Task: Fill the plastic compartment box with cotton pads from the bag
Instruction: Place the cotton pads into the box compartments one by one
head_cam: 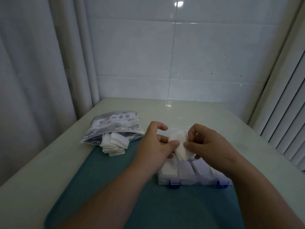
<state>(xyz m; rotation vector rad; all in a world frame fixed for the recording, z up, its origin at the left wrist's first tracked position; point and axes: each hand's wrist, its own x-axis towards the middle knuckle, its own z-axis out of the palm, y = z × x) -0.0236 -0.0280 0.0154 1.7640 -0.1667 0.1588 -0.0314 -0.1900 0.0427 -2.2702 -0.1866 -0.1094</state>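
- Left hand (153, 146): over the far edge of the teal mat (99, 179), thumb and lower fingers pinching the left side of a small bunch of cotton pads (179, 146); index finger curled above, touching nothing.
- Right hand (209, 146): opposite the left, thumb and fingertips pinching the right side of the same bunch; remaining fingers curled.
- Held pads: white, square-cornered, fanned unevenly, in the air directly above the far part of the plastic compartment box (186, 176).
- Box: clear plastic, on the right half of the mat, lid open. Two blue latches (175, 183) on its near wall. Long compartments run near to far; the leftmost holds white pads lying flat. Fill of the others: cannot tell, partly hidden by the right forearm.
- Bag (115, 126): clear zip pouch with shell and leaf drawings, at the far-left corner of the mat, lying mostly on the pale table (214, 113). Its white label panel reads "Content" and "Date", upside down from this view.
- Loose stack of pads (113, 144): spilling from the bag's mouth onto the mat's far-left corner, well apart from the box.
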